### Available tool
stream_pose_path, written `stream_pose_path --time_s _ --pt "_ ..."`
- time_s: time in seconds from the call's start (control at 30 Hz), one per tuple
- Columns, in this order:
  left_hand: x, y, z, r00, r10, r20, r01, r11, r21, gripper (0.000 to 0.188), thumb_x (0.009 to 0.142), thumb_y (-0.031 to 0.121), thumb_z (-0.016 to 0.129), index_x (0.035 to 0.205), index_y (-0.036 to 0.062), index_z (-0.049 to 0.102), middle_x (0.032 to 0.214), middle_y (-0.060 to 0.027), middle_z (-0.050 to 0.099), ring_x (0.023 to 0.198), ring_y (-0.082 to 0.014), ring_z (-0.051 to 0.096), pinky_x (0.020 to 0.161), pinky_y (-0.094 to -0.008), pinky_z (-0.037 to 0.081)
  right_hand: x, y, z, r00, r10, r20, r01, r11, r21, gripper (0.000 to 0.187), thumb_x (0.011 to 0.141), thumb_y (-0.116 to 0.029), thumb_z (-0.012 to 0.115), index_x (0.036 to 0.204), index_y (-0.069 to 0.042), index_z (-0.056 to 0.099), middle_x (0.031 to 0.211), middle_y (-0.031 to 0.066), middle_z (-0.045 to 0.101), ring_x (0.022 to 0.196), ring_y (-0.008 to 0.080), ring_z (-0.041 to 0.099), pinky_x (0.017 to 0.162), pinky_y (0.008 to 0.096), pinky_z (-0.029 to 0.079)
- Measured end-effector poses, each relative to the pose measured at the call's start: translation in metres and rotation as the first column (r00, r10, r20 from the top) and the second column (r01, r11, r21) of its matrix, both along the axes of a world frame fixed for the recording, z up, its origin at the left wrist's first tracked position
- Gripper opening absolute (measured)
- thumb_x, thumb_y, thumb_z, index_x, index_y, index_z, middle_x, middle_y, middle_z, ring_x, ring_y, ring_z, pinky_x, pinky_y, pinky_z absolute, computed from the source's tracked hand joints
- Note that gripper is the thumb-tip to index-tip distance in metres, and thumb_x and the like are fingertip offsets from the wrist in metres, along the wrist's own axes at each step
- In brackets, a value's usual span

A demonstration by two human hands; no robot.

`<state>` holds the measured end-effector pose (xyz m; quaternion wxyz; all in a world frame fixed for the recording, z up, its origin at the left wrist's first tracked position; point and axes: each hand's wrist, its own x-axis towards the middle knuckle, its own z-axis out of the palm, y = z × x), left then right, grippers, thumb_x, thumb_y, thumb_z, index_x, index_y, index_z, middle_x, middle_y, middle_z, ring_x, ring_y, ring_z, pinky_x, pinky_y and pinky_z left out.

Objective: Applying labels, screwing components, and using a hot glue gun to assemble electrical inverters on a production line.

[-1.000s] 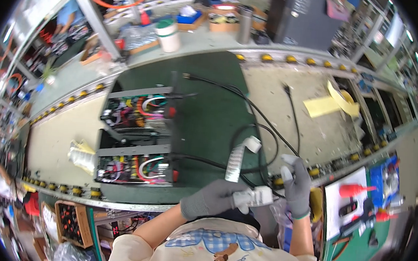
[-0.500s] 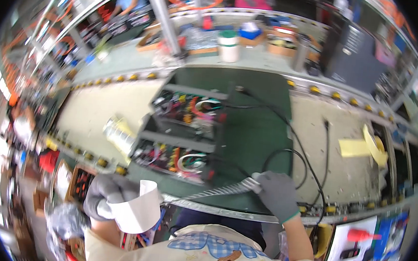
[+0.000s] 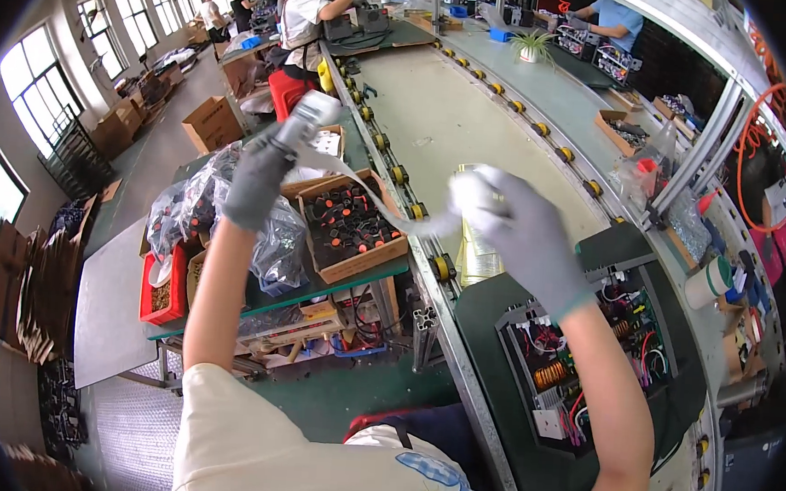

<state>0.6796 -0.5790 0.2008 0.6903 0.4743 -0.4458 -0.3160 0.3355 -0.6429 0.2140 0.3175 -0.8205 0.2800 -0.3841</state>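
Observation:
My left hand [image 3: 255, 184], in a grey glove, is raised over the side table and closed on one end of a pale paper strip [image 3: 369, 193]. The strip sags across to my right hand [image 3: 536, 248], also gloved, whose fingers close on a white, blurred bundle [image 3: 473, 196] of the same strip. Motion smears both fingertips. Below my right forearm, two open metal cases with wiring and circuit boards [image 3: 549, 373] sit on a dark green board [image 3: 482, 409] on the conveyor line. My forearm partly covers them.
Beside the line, a carton of black parts with orange tips [image 3: 353, 224], clear plastic bags [image 3: 282, 246] and a red bin [image 3: 163, 292] stand on a side table. Yellow-and-clear packaging [image 3: 478, 260] lies on the line. A co-worker [image 3: 305, 17] stands farther up.
My view has swung left along the line. Both hands have lifted; the right now holds a white bundle near the line's edge, with the strip stretched between my hands.

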Motion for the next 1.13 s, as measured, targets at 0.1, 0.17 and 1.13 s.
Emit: stream_pose_path --time_s 0.1,0.17,1.13 --pt "0.089 -0.034 0.001 0.719 0.378 0.583 -0.374 0.918 -0.133 0.028 0.089 0.021 0.055 0.106 0.0021 0.063 0.092 -0.0048 0.065 0.087 -0.0128 0.059 0.075 -0.0270 0.045 0.069 -0.034 -0.011 0.965 0.175 -0.194 -0.156 0.982 0.111 0.062 0.079 -0.009 0.060 0.136 -0.007 0.036 0.125 0.0157 0.054 0.088 0.0197 0.063 0.082 0.0314 0.049" --pt "0.138 -0.050 -0.010 0.347 0.320 0.881 -0.575 0.815 -0.069 0.037 0.086 0.034 0.057 0.102 0.0015 0.065 0.096 -0.0086 0.067 0.093 -0.0221 0.061 0.081 -0.0340 0.045 0.070 -0.036 -0.007 0.922 0.152 -0.356 -0.170 0.985 -0.022 0.058 0.080 -0.009 0.061 0.134 -0.009 0.040 0.118 0.0141 0.058 0.085 0.0202 0.063 0.080 0.0313 0.049" --pt "-0.339 -0.196 -0.156 0.500 -0.860 -0.100 0.746 0.369 0.554 0.065 0.095 0.054 0.030 0.135 0.0043 0.037 0.113 -0.0140 0.059 0.102 -0.0216 0.057 0.090 -0.0327 0.045 -0.351 0.121 -0.174 0.484 -0.873 0.048 0.829 0.476 0.294 0.034 0.095 -0.020 0.043 0.118 0.004 0.052 0.111 0.0143 0.061 0.100 0.0212 0.061 0.085 0.0292 0.048"
